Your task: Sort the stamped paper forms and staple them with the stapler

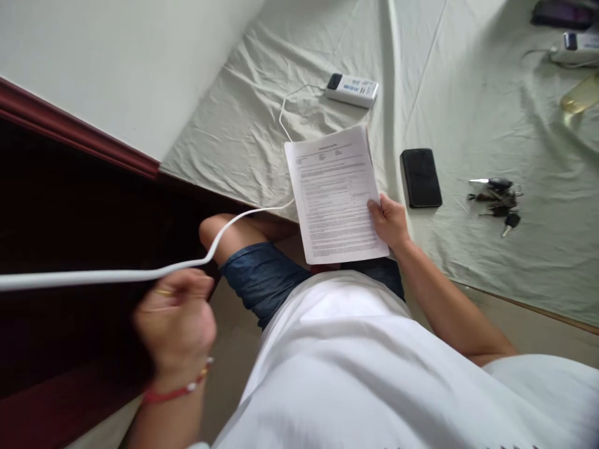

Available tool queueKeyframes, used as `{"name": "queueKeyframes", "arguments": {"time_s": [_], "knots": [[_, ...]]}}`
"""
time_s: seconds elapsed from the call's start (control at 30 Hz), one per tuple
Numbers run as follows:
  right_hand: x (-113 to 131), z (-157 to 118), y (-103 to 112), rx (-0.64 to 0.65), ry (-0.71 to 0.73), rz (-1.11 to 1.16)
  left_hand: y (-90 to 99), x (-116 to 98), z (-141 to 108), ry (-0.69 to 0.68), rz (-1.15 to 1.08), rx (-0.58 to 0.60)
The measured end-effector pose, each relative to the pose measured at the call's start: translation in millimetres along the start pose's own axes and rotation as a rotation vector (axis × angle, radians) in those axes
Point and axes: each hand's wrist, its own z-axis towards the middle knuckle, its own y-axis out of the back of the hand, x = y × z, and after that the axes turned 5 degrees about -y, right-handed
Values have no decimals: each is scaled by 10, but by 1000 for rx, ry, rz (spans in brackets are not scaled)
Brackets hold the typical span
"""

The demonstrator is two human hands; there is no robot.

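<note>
My right hand (391,223) is closed on the right edge of a stack of printed papers (334,199), thumb on top. The papers are tilted up above my lap, dense text facing me. My left hand (180,312) is raised at the lower left, slightly blurred, with its fingers curled in. A white cable (243,215) runs along the top of its knuckles and bends there; whether the fingers grip it, I cannot tell. Part of the cable is hidden behind the papers. It seems to come out above them and lead to a white power bank (353,90).
A pale green sheet (449,112) covers the surface ahead. On it lie a black phone (421,178), a bunch of keys (500,199), a second white device (575,48) and a yellowish clear object (580,96). A dark red wooden edge (79,128) runs along the left.
</note>
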Motion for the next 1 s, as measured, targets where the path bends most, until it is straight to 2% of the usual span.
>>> {"name": "queueKeyframes", "arguments": {"time_s": [0.13, 0.23, 0.3, 0.4, 0.53, 0.63, 0.83, 0.9, 1.0], "knots": [[5, 8, 4, -1, 14, -32, -5, 335, -549, 180, 6, 232], [1, 5, 4, -3, -1, 8, -83, 450, -776, 180, 58, 407], [-2, 0, 6, -14, -16, 41, -178, 451, -773, 155, 79, 485], [-7, -8, 15, -25, -31, 94, -378, 398, -666, 167, 61, 525], [-13, -5, 26, -31, -39, 136, -657, 339, -582, 281, -63, 497], [-17, -2, 29, -31, -35, 136, -788, 350, -585, 335, -178, 470], [-14, -16, 40, -4, -44, 157, -861, 610, -524, 457, -242, 441], [-17, -19, 43, 15, -58, 170, -904, 723, -472, 554, -291, 493], [-24, -13, 47, 41, -83, 205, -1043, 835, -411, 757, -444, 647]]}}
